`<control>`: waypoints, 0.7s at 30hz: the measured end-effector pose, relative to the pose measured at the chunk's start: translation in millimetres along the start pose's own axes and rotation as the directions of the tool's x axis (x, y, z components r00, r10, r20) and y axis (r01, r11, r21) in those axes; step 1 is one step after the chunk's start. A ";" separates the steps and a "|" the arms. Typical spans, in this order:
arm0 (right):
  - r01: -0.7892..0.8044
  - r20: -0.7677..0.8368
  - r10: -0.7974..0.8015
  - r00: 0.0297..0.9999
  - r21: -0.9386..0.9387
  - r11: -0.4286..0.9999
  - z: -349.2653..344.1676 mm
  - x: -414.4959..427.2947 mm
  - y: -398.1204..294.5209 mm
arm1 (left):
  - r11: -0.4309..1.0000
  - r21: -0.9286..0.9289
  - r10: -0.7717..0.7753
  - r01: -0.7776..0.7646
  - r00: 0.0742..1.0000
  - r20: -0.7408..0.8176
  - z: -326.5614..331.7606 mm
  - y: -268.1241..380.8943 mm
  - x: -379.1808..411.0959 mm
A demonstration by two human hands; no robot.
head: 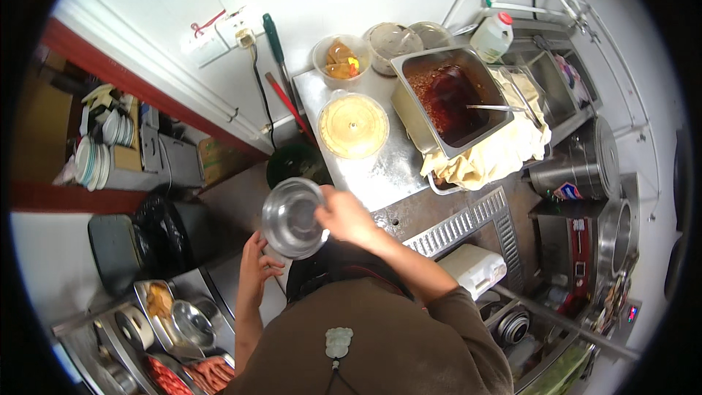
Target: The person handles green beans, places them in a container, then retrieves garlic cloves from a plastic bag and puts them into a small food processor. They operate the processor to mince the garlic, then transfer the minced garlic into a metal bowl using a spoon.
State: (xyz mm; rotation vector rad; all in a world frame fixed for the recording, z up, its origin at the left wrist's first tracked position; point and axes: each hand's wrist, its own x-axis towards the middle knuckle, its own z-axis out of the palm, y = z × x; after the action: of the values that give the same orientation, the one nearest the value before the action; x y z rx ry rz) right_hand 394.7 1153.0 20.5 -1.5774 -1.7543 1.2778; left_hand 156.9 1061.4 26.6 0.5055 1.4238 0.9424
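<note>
My right hand grips the rim of a shiny round metal bowl in front of my waist. The bowl looks empty. My left hand is just to the lower left of it, fingers apart, holding nothing. Beyond the bowl, a steel table bears a lidded round tub and a clear plastic tub with brown and yellow contents. To their right is a deep metal pan of dark red liquid with a utensil handle leaning in it, beside a cream cloth.
Lower left, a counter holds a metal tray, a second metal bowl and red meat. Black bags stand at the left. A white plastic jug, floor drain grates and a large metal pot lie right.
</note>
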 end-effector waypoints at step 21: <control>-0.120 -0.329 -0.160 0.931 -0.688 0.716 -22.4 91.9 37.1 | 0.971 0.137 -0.146 0.196 0.940 -0.308 -178.5 -3.9 190.1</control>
State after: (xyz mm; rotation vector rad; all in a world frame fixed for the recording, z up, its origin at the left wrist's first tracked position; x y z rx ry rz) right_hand 410.2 1243.6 -22.8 -2.0069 -2.1009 0.2111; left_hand -35.2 1168.1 -113.9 0.3638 1.7995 0.7838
